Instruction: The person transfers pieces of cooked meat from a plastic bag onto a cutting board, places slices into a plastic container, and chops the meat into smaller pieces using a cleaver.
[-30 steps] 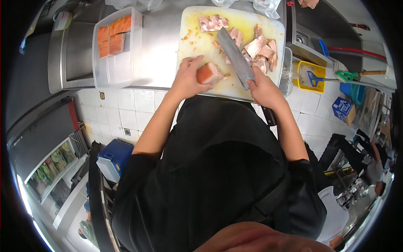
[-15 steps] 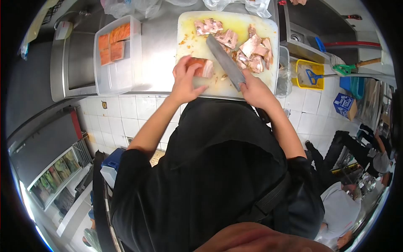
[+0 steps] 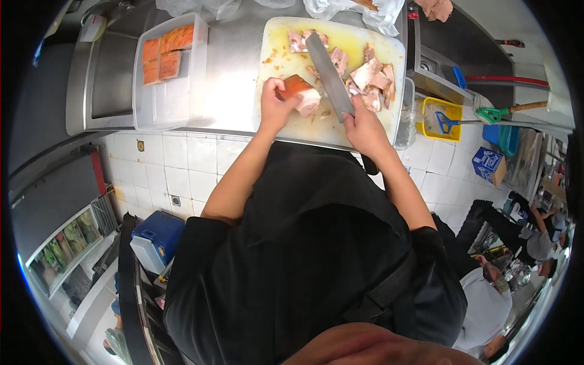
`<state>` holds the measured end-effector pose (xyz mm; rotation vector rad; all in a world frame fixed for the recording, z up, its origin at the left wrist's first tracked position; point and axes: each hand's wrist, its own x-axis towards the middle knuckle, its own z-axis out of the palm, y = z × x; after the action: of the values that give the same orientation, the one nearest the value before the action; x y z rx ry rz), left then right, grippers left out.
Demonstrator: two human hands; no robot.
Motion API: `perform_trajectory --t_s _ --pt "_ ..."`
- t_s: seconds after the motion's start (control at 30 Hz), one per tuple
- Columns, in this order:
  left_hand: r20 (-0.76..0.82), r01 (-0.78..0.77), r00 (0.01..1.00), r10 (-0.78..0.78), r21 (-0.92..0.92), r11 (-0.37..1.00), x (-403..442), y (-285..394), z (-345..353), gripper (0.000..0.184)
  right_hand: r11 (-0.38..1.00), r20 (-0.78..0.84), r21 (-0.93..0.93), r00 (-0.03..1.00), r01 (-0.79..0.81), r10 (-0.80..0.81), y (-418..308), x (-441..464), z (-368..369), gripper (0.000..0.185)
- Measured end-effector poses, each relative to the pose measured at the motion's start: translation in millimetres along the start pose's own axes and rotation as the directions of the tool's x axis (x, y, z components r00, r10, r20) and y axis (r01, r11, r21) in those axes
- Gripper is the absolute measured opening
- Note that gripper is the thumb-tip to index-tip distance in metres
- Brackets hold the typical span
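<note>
My left hand [image 3: 275, 108] grips a block of meat [image 3: 306, 101] with reddish-brown skin and a pale cut side, tilted over the white cutting board [image 3: 274, 73]. In my right hand [image 3: 367, 128] is a long, wide-bladed knife [image 3: 329, 78]. Its blade points away from me and slants left, just right of the block. Pale bony cuts [image 3: 372, 78] lie in a heap on the board's right side. More bony pieces [image 3: 299, 41] sit near the far edge, partly behind the blade.
Left of the board stands a clear plastic tub [image 3: 163, 109] with several red-brown meat slabs [image 3: 163, 58]. Plastic bags [image 3: 356, 13] lie along the far side of the steel counter [image 3: 231, 73]. A yellow bucket [image 3: 433, 135] is on the floor at right. Co-workers [image 3: 483, 301] are at lower right.
My left hand has turned and raised the block of meat, so its skin and cut side show more. The knife stays in my right hand. The whole view has shifted slightly.
</note>
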<state>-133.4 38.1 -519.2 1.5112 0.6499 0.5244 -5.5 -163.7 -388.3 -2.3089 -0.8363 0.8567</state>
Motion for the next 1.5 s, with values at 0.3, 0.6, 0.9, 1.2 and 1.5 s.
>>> perform_trajectory --t_s 0.3,0.6,0.9,1.2,1.5 --pt "0.473 0.845 0.534 -0.701 -0.309 0.435 7 59 -26 0.06 0.999 0.046 0.007 0.998 0.047 -0.048 -7 -2 4 0.029" --pt "-0.051 -0.09 0.986 0.16 0.642 0.762 -3 52 -12 0.04 0.999 0.159 -0.034 0.987 -0.011 0.017 -23 -5 11 0.027" --pt "-0.13 -0.168 0.968 0.215 0.304 0.938 -13 11 22 0.037 0.991 0.092 -0.08 0.99 0.111 -0.104 -52 23 9 0.026" --pt "-0.129 -0.257 0.936 0.329 0.389 0.884 -12 4 24 0.037 0.962 0.297 -0.267 0.955 0.059 0.024 -75 -1 -14 0.025" --pt "-0.07 -0.353 0.902 0.425 0.448 0.822 -6 7 25 0.038 0.968 0.331 -0.25 0.942 0.036 0.051 -70 26 10 0.025"
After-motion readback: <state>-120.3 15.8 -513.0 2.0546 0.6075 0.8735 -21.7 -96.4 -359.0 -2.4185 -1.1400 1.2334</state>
